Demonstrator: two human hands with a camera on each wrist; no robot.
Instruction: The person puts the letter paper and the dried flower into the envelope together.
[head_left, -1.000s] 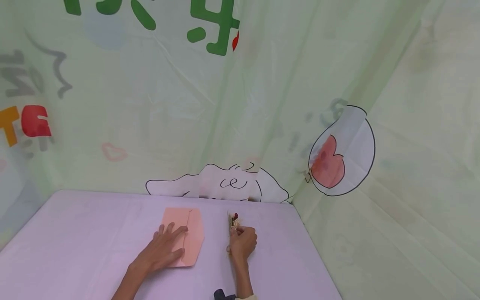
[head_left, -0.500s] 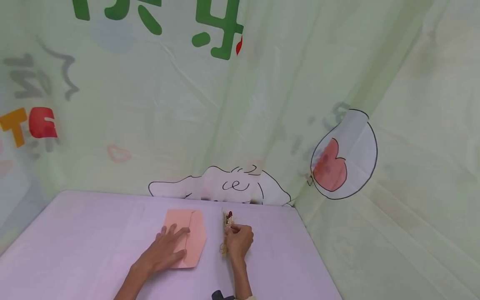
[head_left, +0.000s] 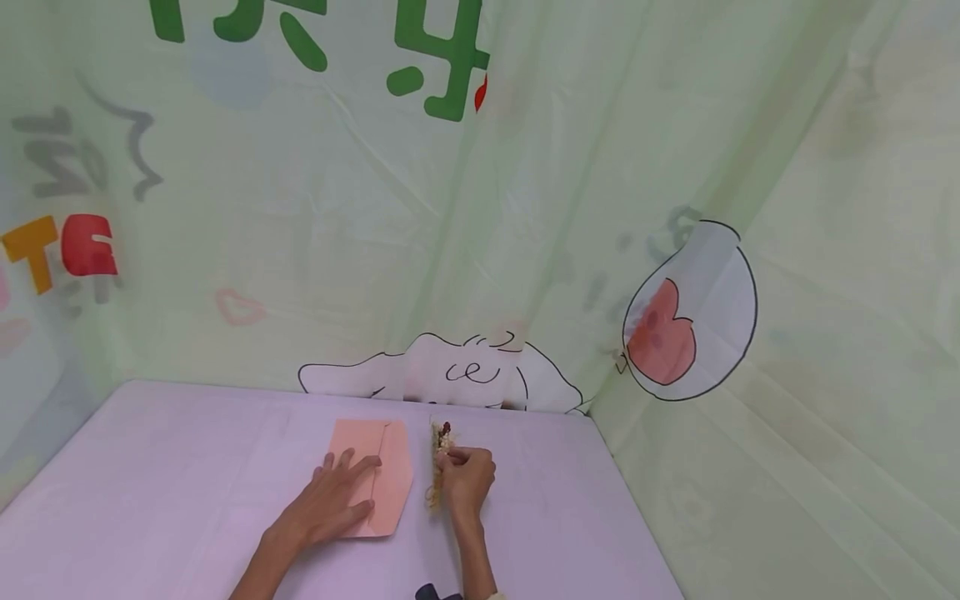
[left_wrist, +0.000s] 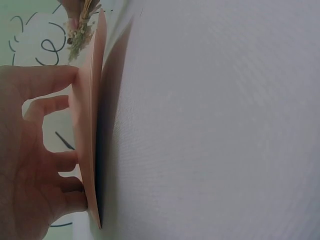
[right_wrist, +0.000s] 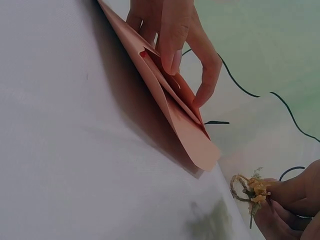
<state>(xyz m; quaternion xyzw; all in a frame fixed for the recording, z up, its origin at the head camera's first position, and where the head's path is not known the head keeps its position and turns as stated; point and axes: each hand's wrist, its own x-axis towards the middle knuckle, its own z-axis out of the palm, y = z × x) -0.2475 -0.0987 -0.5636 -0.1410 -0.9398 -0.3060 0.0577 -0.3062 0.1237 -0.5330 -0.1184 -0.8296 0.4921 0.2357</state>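
Note:
A pink envelope (head_left: 392, 479) lies on the table with its flap side to the right, unfolded. My left hand (head_left: 326, 498) rests on it, fingers spread; in the left wrist view the fingertips (left_wrist: 72, 75) touch its upper face. In the right wrist view the envelope's mouth (right_wrist: 175, 97) gapes a little. My right hand (head_left: 468, 481) pinches a small bunch of dried flowers (head_left: 437, 467) just right of the envelope. The bunch has a dark red bloom at its top and a twine bow (right_wrist: 239, 187) round its stems.
The table (head_left: 187, 475) has a pale lilac cover. Behind it and along the right hangs a light green printed curtain (head_left: 525, 208). A dark device (head_left: 429, 592) sits at my right wrist.
My right hand has moved left with the dried flowers, closer to the envelope. The left hand stays on the envelope. The head view has shifted slightly.

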